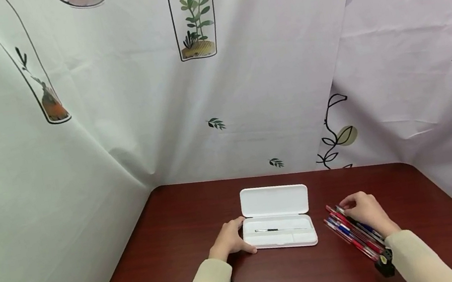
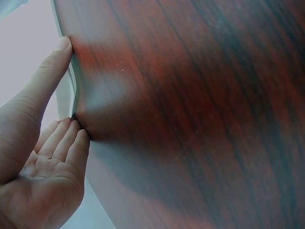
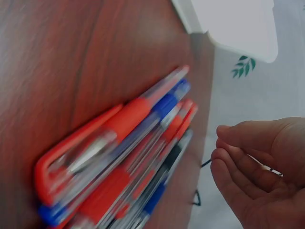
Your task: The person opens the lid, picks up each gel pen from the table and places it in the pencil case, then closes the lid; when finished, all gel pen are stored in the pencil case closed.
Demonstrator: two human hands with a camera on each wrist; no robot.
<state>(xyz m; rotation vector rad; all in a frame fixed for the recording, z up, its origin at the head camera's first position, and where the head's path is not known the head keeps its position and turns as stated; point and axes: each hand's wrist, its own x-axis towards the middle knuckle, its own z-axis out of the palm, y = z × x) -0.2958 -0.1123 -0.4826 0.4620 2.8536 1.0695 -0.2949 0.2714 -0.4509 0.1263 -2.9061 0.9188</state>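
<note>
An open white pencil case [image 1: 266, 242] lies on the table, its lid [image 1: 274, 200] raised at the back. One thin pen [image 1: 273, 229] with a dark middle rests inside. My left hand [image 1: 228, 239] grips the case's left end, thumb at the front corner and fingers at the back; the left wrist view shows both touching its edge. To the right of the case, my right hand [image 1: 364, 210] hovers at the far end of a bundle of red, blue and black pens [image 3: 128, 157]. Its thumb and fingers are close together, and I see nothing held between them.
The dark red wooden table [image 1: 173, 251] reaches back to a white cloth [image 1: 191, 152] printed with plants, which also hangs on the left and right. A black object [image 1: 384, 264] sits at my right wrist, partly behind the sleeve.
</note>
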